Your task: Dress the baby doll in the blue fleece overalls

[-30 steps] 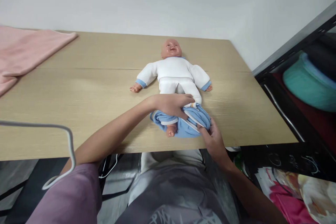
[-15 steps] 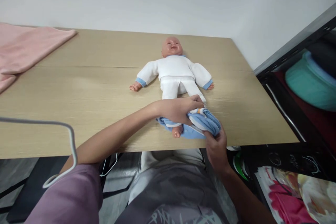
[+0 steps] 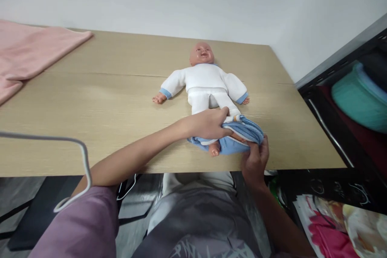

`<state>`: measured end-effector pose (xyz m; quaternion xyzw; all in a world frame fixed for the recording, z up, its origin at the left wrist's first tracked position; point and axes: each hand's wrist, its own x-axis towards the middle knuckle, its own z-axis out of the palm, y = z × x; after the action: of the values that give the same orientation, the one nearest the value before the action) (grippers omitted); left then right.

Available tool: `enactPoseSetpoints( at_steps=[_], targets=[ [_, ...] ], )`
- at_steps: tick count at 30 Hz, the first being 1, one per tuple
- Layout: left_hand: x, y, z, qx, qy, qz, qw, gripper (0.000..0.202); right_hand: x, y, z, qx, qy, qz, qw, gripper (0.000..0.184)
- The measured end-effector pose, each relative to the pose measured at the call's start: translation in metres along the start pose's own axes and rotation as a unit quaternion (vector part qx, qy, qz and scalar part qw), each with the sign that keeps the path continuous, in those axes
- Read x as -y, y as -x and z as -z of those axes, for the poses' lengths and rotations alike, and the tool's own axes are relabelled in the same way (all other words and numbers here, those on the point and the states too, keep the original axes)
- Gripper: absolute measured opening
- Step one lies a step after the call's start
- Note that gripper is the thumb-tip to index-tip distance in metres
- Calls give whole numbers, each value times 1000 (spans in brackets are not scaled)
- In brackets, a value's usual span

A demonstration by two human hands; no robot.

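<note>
A baby doll (image 3: 207,76) in a white outfit with blue cuffs lies face up, its feet toward me. One bare foot (image 3: 214,148) sticks out from a bunched blue and white garment (image 3: 246,129) around its lower legs. My left hand (image 3: 211,124) lies across the doll's shins, closed on the upper edge of the garment near an orange mark. At the garment's right end, my right hand (image 3: 256,159) grips its folded rim. Part of the other leg shows inside the opening, mostly hidden by cloth.
The wooden table (image 3: 121,100) meets a white wall behind. A pink cloth (image 3: 36,50) lies at the left. A grey cable (image 3: 81,149) crosses near my left arm. Right of the table, a dark shelf holds a teal container (image 3: 359,96), with a colourful printed bag (image 3: 338,225) below.
My right hand has moved slightly right and up, spreading the garment, and more of the leg inside shows. My left hand has shifted slightly right, still on the garment.
</note>
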<state>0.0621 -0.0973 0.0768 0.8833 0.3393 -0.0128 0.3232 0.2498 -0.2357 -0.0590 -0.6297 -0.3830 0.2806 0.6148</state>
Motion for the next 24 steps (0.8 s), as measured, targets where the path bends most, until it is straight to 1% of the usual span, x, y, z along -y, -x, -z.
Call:
enactPoseSetpoints(
  at_steps=[1,3,6,8,11,14,16,20,24],
  targets=[
    [-1,0,1,-6,-1,-1,1000,48,0,-1,0,-7,0,0,1000,46],
    [-2,0,3,-18,-4,-2,1000,46,3,-5,-1,-22,-8,3,1000,42],
    [0,-2,4,-25,5,-14,1000,47,9,-13,-5,-5,-30,14,999,35],
    [4,-5,5,-22,13,-23,999,47,12,-17,-9,2,-40,11,999,37],
    [14,-11,6,-28,41,-30,998,48,12,-20,-13,17,-51,-13,998,42],
    [24,-16,6,-39,93,-34,994,54,9,-21,-17,43,-70,-50,995,45],
    [29,-18,5,-38,107,-35,993,57,9,-22,-18,59,-86,-70,992,48],
    [32,-19,4,-45,69,-32,996,55,16,-28,-20,76,-141,-93,983,46],
    [27,-17,3,-38,30,-5,999,59,22,-37,-20,83,-137,-107,981,39]
  ],
)
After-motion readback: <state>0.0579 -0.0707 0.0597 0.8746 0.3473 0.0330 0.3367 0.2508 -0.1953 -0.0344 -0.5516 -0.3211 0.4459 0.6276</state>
